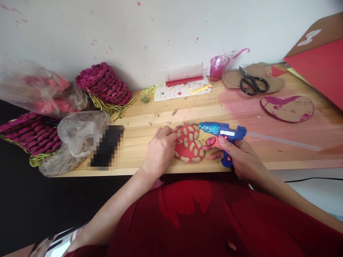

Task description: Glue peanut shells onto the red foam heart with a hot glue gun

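My right hand (245,159) is wrapped round a blue hot glue gun (215,129), with fingers by its orange trigger. A clear glue stick (284,141) sticks out of the gun's back end. The nozzle points left, over the upper right rim of a red round piece (181,135). Peanuts in their shells (185,142) lie spread across that piece. At its left edge is my left hand (160,150), fingers curled and pinched together; what they hold, if anything, is hidden.
Behind are a pink-stained plastic cup (218,67), scissors (253,84) on cut cardboard and a paint-marked cardboard shape (286,109). To the left lie purple woven pieces (103,85), plastic bags (80,130) and a blurred dark object (107,146). A power cord (316,178) runs right.
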{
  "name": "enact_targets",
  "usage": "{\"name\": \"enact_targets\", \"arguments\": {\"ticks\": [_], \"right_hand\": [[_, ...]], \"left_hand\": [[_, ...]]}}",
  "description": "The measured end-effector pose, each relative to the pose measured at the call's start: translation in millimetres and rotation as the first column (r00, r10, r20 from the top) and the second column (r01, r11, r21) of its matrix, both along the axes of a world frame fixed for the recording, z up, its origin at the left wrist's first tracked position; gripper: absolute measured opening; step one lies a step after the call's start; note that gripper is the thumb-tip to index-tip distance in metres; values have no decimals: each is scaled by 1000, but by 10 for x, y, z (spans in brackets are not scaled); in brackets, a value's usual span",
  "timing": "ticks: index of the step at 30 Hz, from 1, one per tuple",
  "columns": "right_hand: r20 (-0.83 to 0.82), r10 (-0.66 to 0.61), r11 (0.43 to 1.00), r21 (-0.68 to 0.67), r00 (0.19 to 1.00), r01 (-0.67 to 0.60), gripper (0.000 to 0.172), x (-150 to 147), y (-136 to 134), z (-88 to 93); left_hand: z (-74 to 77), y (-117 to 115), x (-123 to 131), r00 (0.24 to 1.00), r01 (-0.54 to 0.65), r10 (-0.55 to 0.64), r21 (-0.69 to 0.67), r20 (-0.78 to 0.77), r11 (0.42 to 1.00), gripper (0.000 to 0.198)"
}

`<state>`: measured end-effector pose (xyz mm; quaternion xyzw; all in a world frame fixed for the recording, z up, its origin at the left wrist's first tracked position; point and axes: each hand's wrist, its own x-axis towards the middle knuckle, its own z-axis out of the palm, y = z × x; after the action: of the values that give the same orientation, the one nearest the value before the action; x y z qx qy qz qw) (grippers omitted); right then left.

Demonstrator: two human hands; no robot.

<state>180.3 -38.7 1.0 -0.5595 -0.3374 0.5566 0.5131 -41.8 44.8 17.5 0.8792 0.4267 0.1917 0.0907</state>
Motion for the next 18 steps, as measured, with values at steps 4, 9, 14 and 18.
{"name": "enact_targets", "arguments": {"ticks": [4,9,14,18], "right_hand": [[12,13,1000,-1,1000,-13,38,6,1,-5],[5,13,1000,-10,1000,-13,37,26,-3,-22],[9,15,1000,-19,1000,-14,40,27,1,-13],[19,9,1000,-25,1000,-8,42,15,6,16]], "left_hand": [[-65,19,-90,996,49,-52,50,73,998,14],[-93,-89,-224,990,92,-104,116,100,989,33],[-102,-300,-249,989,133,-120,190,-81,973,44],[-97,-380,-207,977,147,-111,197,-180,969,45]]}}
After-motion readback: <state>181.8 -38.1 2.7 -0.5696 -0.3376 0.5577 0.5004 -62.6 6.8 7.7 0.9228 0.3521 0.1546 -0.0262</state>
